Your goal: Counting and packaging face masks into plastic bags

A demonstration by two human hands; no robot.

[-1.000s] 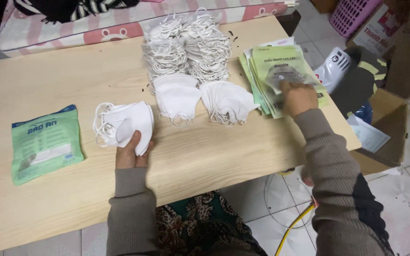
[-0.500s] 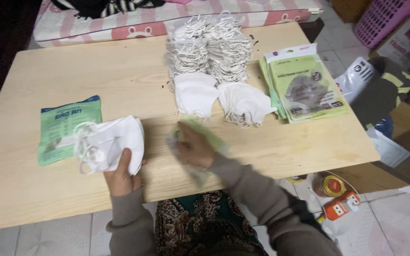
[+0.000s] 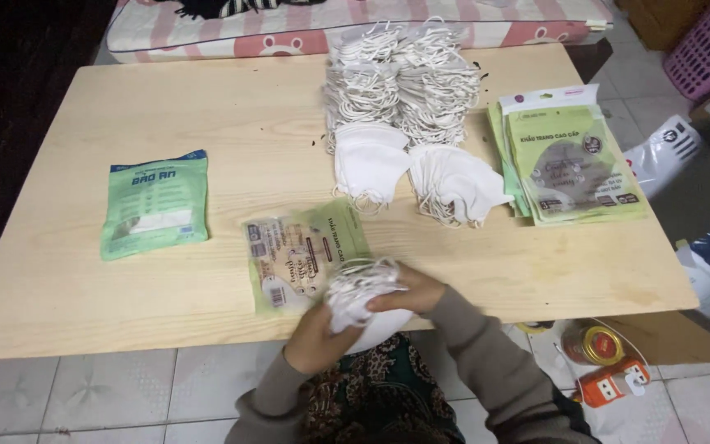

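Pale wooden table (image 3: 207, 107) carries mask stacks (image 3: 404, 90) far and spare pouches (image 3: 573, 156) right. At its near edge both your left hand (image 3: 318, 337) and right hand (image 3: 408, 288) clasp a white mask bundle (image 3: 359, 296), fingers wrapped tight, beside the empty green pouch (image 3: 301, 251) lying ready to fill.

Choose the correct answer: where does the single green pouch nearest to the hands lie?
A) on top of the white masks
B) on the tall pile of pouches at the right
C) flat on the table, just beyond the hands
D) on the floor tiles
C: the green pouch lies flat on the table, just beyond both hands, which hold a bundle of white masks.
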